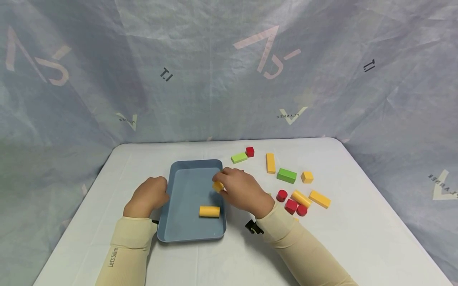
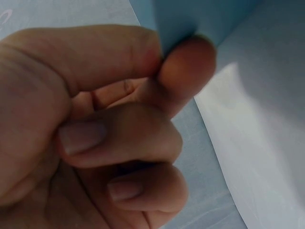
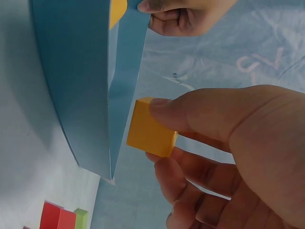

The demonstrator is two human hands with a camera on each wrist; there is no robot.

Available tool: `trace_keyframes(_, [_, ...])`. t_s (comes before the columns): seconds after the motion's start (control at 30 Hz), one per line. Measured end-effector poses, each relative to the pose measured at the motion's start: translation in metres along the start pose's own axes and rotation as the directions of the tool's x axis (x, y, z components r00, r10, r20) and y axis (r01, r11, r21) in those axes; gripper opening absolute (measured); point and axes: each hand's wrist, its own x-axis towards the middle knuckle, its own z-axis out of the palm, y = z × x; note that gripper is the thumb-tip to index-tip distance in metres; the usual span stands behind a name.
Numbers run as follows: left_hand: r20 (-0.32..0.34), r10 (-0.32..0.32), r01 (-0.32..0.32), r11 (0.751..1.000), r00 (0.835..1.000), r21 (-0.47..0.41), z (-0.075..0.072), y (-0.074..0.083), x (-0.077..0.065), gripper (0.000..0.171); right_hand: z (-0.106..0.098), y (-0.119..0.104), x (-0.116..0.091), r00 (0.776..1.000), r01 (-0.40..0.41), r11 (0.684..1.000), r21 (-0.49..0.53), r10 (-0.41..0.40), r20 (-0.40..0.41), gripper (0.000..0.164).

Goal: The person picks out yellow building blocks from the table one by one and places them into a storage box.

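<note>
A blue-grey tray (image 1: 193, 178) lies on the white table, with a yellow cylinder (image 1: 209, 211) inside near its right wall. My left hand (image 1: 148, 197) pinches the tray's left wall between thumb and forefinger; the left wrist view shows the other fingers curled beneath. Over the tray's right rim, my right hand (image 1: 243, 190) holds a yellow cube (image 3: 151, 128) between thumb and fingertips. In the right wrist view the cube hangs beside the tray wall (image 3: 76, 86), apart from the tray floor.
Loose blocks lie right of the tray: a green block (image 1: 287, 175), a yellow bar (image 1: 270, 163), a yellow cube (image 1: 307, 177), a red cube (image 1: 250, 152), a light green block (image 1: 239, 158), a yellow cylinder (image 1: 301, 198) and several red pieces. A printed cloth (image 1: 214, 99) hangs behind.
</note>
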Motion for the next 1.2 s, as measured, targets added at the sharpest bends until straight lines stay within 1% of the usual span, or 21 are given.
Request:
trace_keyframes(0.23, [-0.004,0.0,0.0,1.0,1.0,0.003,0.0,0.0,0.0,0.015,0.004,-0.005,0.0,1.0,0.025,0.999,0.026,-0.026,0.016,0.034])
trace_keyframes(0.4, [0.005,0.005,-0.005,1.0,1.0,0.008,0.001,0.0,0.001,0.014,0.004,-0.011,-0.001,0.995,0.084,0.996,0.028,-0.086,0.045,0.032])
trace_keyframes(0.57, [0.011,-0.008,0.008,1.0,1.0,0.008,0.0,0.001,0.0,0.015,0.006,-0.015,-0.002,0.989,0.13,0.99,0.053,-0.133,0.067,0.028])
trace_keyframes(0.73, [0.014,-0.017,0.017,1.0,1.0,0.006,0.0,0.002,0.0,0.014,0.009,-0.02,-0.003,0.987,0.146,0.987,0.075,-0.15,0.062,0.026])
trace_keyframes(0.93, [0.01,-0.012,0.012,1.0,1.0,0.006,-0.001,0.002,-0.001,0.013,0.014,-0.023,-0.002,0.985,0.16,0.984,0.071,-0.165,0.057,0.024])
trace_keyframes(1.2, [0.008,-0.012,0.012,1.0,1.0,0.002,0.0,0.002,-0.001,0.012,0.016,-0.022,-0.003,0.985,0.155,0.986,0.061,-0.159,0.066,0.024])
